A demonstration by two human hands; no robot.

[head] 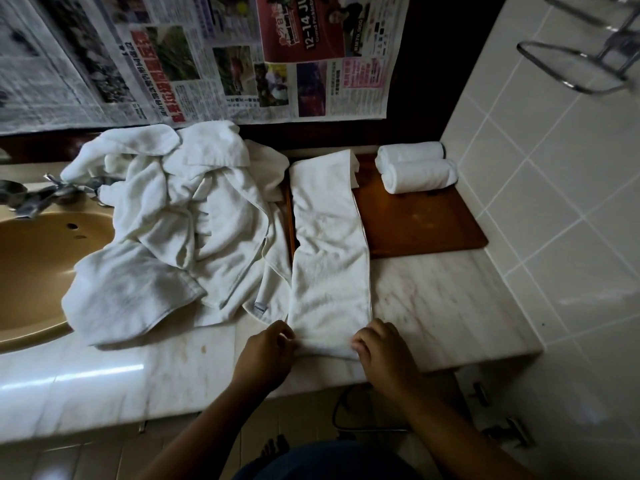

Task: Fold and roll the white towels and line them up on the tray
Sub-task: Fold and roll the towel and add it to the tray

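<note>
My left hand (268, 351) and my right hand (379, 351) are apart at the near edge of the pale marble counter (450, 299). Each has its fingers curled onto one near corner of the long white towel folded into a narrow strip (329, 265). That strip runs away from me, and its far end lies over the left part of the brown wooden tray (426, 220). Left of it, touching its edge, a heap of crumpled white towels (180, 216) spills over the rim of the tan basin (34, 265). At the tray's far right corner, two rolled white towels (420, 176) lie side by side, touching. Sheets of newspaper (207, 57) cover the wall behind.
</note>
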